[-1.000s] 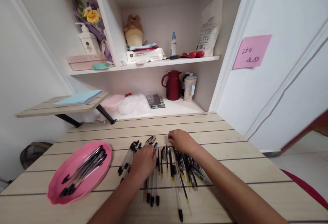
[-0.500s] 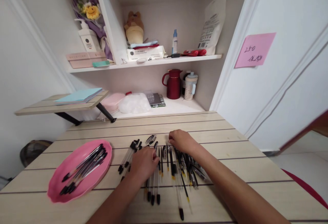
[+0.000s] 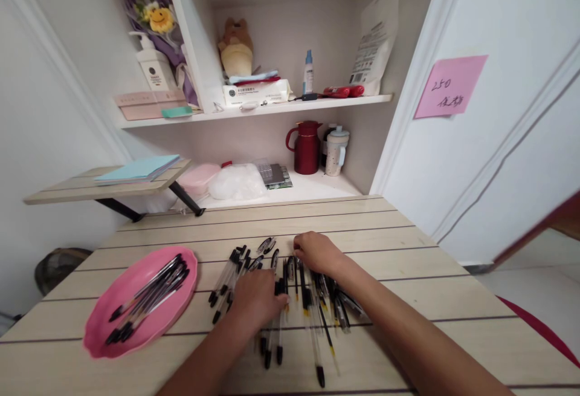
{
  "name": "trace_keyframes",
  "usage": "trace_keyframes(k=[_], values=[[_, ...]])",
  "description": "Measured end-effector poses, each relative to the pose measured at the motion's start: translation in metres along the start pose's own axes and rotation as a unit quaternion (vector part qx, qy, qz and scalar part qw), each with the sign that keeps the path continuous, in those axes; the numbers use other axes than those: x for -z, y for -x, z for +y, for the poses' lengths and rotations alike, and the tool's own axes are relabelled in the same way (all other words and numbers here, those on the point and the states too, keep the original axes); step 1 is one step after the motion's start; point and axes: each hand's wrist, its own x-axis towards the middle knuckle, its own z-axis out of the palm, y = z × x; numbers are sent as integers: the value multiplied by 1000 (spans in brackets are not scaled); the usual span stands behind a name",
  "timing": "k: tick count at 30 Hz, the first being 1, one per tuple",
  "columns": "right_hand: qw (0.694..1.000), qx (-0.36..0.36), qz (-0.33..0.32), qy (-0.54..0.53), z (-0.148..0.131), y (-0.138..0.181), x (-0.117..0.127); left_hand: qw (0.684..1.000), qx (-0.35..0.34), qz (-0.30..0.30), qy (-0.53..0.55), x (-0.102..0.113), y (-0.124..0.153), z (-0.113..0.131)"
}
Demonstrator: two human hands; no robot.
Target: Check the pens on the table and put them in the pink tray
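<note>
Over the middle of a spread of pen parts, my left hand (image 3: 256,295) has its thumb stretched out to the right. Its other fingers are mostly hidden behind the back of the hand. Clear pen barrels with black tips (image 3: 269,350) stick out below that hand. My right hand (image 3: 316,251) is closed at the far edge of the spread, above dark refills with yellow ends (image 3: 302,290); what its fingers hold is hidden. Black pen caps (image 3: 266,245) lie beyond my left hand. Several clear barrels (image 3: 225,278) rest in a group on its left.
A pink scalloped tray (image 3: 190,263) holding several black pens (image 3: 154,299) stands on the left of the slatted wooden table (image 3: 408,299). A raised wooden shelf (image 3: 67,189) carries blue paper (image 3: 138,169). Behind are a red jug (image 3: 307,151) and a light cup (image 3: 335,153).
My left hand has come slightly nearer to me, and its thumb has moved out from the curled fingers. My right hand has shifted a little to the left, still closed.
</note>
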Motion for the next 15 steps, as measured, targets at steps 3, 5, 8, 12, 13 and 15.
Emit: trace_keyframes(k=[3, 5, 8, 12, 13, 15], values=[[999, 28, 6, -20, -4, 0, -2, 1000, 7, -9, -2, 2, 1, 4], [998, 54, 10, -35, -8, 0, -5, 1000, 9, -10, -8, 2, 2, 5], [996, 79, 11, -46, -13, 0, -10, 1000, 10, -6, -15, 1, 3, 5], [994, 91, 13, -61, -14, -1, -11, 1000, 26, 8, -8, -4, 3, 4], [993, 91, 18, -69, -12, -2, -9, 1000, 23, 15, -4, -5, 3, 4], [991, 87, 30, -92, -3, -6, -1, 999, 10, 34, 7, -7, 2, 2]])
